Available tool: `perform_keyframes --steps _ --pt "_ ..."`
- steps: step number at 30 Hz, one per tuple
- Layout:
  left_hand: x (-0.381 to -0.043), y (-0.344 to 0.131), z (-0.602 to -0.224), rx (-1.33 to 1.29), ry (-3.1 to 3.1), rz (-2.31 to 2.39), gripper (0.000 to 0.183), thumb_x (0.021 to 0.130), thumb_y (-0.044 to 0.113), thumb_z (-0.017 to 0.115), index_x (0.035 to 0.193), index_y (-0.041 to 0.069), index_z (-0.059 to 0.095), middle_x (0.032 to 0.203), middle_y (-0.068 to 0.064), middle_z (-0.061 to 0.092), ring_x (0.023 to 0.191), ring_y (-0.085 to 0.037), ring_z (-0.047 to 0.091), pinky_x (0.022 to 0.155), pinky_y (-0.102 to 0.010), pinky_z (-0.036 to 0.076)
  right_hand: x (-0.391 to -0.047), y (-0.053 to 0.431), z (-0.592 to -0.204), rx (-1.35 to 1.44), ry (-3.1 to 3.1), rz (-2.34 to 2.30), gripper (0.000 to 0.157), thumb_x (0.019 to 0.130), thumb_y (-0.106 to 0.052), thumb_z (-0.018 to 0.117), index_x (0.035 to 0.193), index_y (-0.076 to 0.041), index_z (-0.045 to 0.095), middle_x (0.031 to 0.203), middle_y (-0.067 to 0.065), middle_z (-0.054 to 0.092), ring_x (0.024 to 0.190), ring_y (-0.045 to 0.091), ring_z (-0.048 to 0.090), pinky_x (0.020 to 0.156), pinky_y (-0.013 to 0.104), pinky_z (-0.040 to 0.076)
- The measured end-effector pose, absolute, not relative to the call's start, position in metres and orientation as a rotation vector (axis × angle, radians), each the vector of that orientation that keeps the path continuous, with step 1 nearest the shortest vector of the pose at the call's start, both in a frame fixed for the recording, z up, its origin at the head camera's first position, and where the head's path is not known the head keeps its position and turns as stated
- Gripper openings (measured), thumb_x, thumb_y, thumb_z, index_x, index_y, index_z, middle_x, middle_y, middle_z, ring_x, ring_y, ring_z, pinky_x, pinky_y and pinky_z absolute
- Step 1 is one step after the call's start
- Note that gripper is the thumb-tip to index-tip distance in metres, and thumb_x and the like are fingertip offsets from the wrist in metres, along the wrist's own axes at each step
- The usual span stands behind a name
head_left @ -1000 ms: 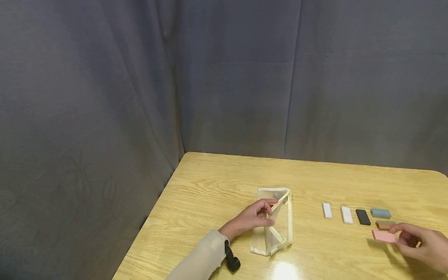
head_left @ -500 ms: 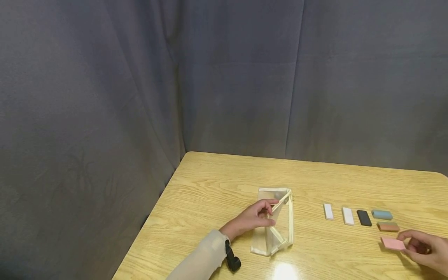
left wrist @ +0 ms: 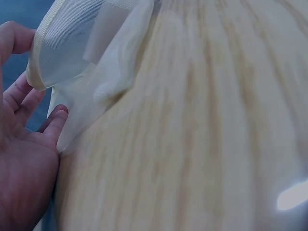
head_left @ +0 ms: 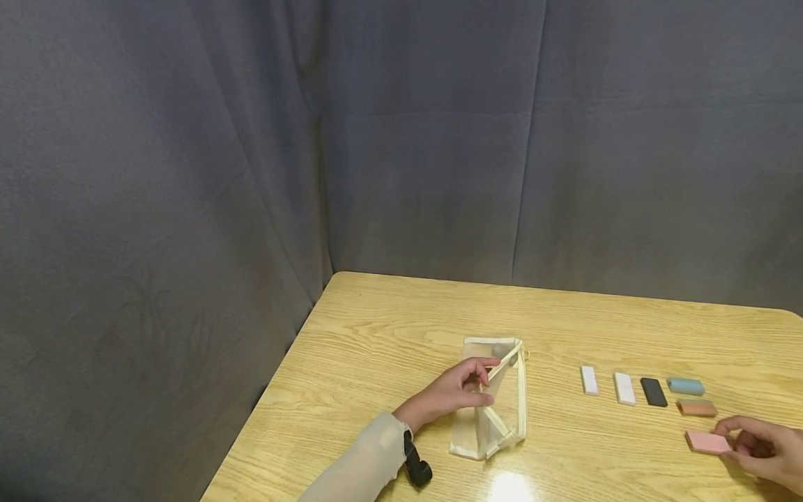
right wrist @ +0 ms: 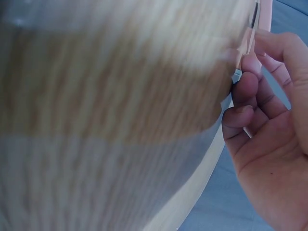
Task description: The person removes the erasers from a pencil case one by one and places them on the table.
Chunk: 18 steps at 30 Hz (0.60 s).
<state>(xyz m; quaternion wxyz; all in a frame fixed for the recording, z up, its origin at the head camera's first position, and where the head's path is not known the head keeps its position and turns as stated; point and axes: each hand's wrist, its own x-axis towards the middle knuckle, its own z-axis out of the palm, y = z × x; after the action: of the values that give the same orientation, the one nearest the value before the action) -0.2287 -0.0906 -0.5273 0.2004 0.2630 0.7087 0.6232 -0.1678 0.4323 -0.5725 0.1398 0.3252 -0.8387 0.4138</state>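
Note:
My left hand (head_left: 453, 388) grips the pale-trimmed rim of a see-through mesh pouch (head_left: 521, 397), with finger and thumb spread along its mouth. In the left wrist view, bent fingers lie right at the rim of the mesh pouch (left wrist: 72, 43). At the right, my right hand (head_left: 768, 446) pinches one end of a flat pink block, like an eraser (head_left: 707, 442), low over the tabletop. An orange-brown block (head_left: 696, 408) lies just beyond it, and a blue rounded block (head_left: 686, 385) farther back. The right wrist view shows the fingertips at the top right, beside the pink edge.
A black block (head_left: 654, 392) and two white blocks, one nearer (head_left: 624, 388) and one to its left (head_left: 588, 381), lie in a row between pouch and right hand. The wooden table (head_left: 389, 314) ends at a grey curtain (head_left: 426, 174) behind and on the left.
My right hand has moved right and toward me with the pink eraser, away from the orange-brown block, and lowered it to the table. The left hand stays at the pouch.

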Motion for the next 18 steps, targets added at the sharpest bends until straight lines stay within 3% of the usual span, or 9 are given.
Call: perform_keyframes --steps 18 --pt "-0.230 -0.090 -0.525 0.758 2.020 1.722 0.024 0.090 0.005 0.071 0.103 0.002 0.051 0.157 -0.002 0.042 0.144 -0.016 0.039 0.113 -0.022 0.033 -0.171 0.432 -0.561 0.907 -2.581 1.007 0.070 0.066 0.014 0.082 0.109 -0.037 0.062 0.064 -0.023 0.043 0.050 -0.006 0.038 0.039 0.018 0.029"
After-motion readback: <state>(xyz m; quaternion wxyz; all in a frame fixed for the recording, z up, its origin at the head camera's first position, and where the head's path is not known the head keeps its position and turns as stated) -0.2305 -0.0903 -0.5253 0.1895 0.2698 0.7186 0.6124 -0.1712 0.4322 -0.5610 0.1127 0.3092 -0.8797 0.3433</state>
